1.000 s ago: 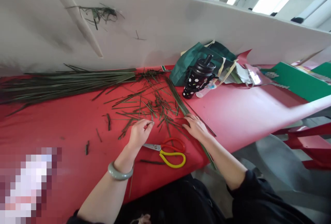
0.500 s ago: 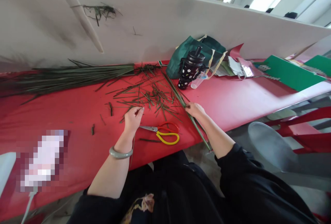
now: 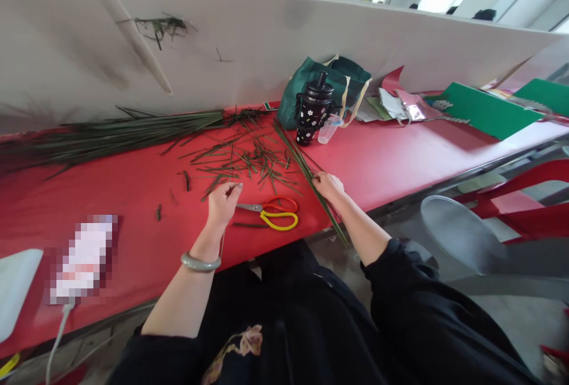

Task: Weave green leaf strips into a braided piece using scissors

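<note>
Head view: a long table covered in red cloth (image 3: pixel 391 165) runs along a pale partition wall (image 3: pixel 267 47), beyond which bright windows show at the upper right. A few green scraps (image 3: pixel 162 26) cling to the wall. A long sheaf of green stems (image 3: pixel 111 133) lies along the far edge of the table at the left, and short cut pieces (image 3: pixel 249 162) are scattered across the middle. The left hand (image 3: pixel 222 201), with a pale green bangle (image 3: pixel 200 263) on its wrist, pinches a thin green strip (image 3: pixel 222 242) between thumb and fingertips; the strip runs back along the forearm towards the table edge. The right hand (image 3: pixel 328 185) is closed around a narrow bundle of stems (image 3: pixel 302 165), which lies at a slant, its near end passing over the table edge. Scissors with one red and one yellow handle (image 3: pixel 271 214) lie on the cloth between the two hands, touched by neither. Behind the bundle stand a black cup with white flowers (image 3: pixel 311 111) and a clear plastic cup (image 3: pixel 329 131), in front of a green bag (image 3: pixel 311 76). Crumpled red and silver paper (image 3: pixel 404 106) and green card sheets (image 3: pixel 484 112) lie further right. A blurred patch with a white cable (image 3: pixel 57 337) sits at the near left. A grey chair (image 3: pixel 457 234) and red chairs (image 3: pixel 524 201) stand at the right. No writing is legible.
</note>
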Demonstrator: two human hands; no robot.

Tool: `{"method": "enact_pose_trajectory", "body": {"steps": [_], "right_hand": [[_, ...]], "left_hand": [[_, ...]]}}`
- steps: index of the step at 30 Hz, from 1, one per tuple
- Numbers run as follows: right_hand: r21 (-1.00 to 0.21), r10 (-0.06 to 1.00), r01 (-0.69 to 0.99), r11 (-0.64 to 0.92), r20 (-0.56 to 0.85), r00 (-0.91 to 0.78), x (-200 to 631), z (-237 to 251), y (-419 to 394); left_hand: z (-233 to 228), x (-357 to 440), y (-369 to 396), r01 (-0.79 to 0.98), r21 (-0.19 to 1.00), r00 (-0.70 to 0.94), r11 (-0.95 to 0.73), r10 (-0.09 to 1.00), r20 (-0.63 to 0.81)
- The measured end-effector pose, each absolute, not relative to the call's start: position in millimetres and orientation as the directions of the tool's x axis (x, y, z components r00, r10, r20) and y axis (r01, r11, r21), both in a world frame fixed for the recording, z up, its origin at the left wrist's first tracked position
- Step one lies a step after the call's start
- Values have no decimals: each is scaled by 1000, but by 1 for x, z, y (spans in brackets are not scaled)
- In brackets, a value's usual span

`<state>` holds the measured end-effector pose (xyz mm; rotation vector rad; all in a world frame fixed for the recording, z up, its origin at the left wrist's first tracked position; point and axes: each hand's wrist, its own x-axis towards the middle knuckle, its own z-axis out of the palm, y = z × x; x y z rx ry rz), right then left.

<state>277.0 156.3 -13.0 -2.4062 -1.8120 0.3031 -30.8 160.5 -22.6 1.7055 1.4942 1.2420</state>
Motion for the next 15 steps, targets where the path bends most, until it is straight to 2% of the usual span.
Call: {"method": "enact_pose_trajectory", "body": {"steps": [4,11,15], "right_hand": [[-289,970,927,-239,-29,241,283,-17,128],[-448,939,860,-242,113,324,320,-27,42],[-571,933,796,-199,137,332,332,-34,-1]], "left_hand": [[-21,-30,138,430,883,-66,-190,968,240],[-35,-40,105,429,883,-90,-191,964,252],[-10,-10,95,270,943,-120,-197,965,235]]}}
